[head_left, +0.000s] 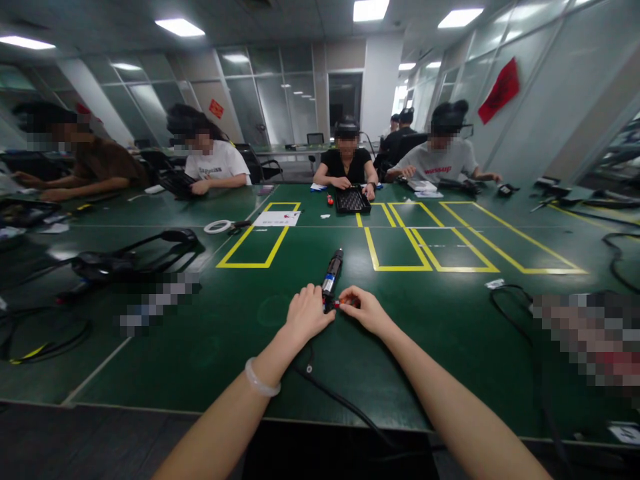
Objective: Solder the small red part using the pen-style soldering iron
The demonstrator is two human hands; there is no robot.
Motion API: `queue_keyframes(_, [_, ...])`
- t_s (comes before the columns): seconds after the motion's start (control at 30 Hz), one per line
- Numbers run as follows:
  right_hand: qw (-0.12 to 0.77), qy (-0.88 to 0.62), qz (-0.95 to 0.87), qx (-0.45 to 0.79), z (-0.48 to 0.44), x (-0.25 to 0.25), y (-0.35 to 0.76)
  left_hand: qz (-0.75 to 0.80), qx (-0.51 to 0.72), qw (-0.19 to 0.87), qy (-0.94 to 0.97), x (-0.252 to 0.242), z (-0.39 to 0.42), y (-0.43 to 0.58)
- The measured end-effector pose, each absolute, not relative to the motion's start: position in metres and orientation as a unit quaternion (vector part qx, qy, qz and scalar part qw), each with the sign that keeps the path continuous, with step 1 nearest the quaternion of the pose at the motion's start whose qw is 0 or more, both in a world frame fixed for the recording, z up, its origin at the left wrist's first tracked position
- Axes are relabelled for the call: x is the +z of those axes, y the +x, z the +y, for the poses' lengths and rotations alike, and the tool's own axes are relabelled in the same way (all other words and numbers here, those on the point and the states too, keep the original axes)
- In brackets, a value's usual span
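A slim black tool (332, 272) with a blue and silver band lies in front of me, its narrow tip pointing away. My left hand (306, 313) is closed around its near end, which the fingers partly hide. Just to the right, my right hand (367, 310) pinches a small red and black piece (350, 303) against that near end; its exact kind is hidden by the fingers. A black cable (345, 401) runs below my hands toward the table's front edge, and a small ring-shaped end (309, 368) shows near my left wrist.
The green table (240, 373) carries yellow tape outlines (400, 269). Left are a black strapped device (135, 257), a white ring-shaped roll (218, 227) and a paper sheet (277, 219). Across, a person has a black tray (353, 200); other people sit around. A cable (515, 313) lies right.
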State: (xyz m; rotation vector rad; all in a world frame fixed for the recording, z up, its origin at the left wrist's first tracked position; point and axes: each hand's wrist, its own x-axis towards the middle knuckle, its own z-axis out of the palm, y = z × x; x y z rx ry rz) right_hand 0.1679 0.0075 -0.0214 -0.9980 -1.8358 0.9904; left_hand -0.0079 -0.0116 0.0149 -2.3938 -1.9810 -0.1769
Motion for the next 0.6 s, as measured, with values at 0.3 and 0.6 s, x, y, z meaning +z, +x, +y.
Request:
queue_keyframes(0.3, [0.389,-0.381,-0.79,0.28,0.0071,-0.0233,0.1627,-0.615,-0.072,0.004,-0.786,0.0134,-0.0132,-0.0013])
queue_keyframes(0.6, [0.39,-0.383,-0.79,0.277,0.0035,-0.0153,0.1658,-0.625,-0.075,0.014,-0.777,0.0094,-0.0124,0.0037])
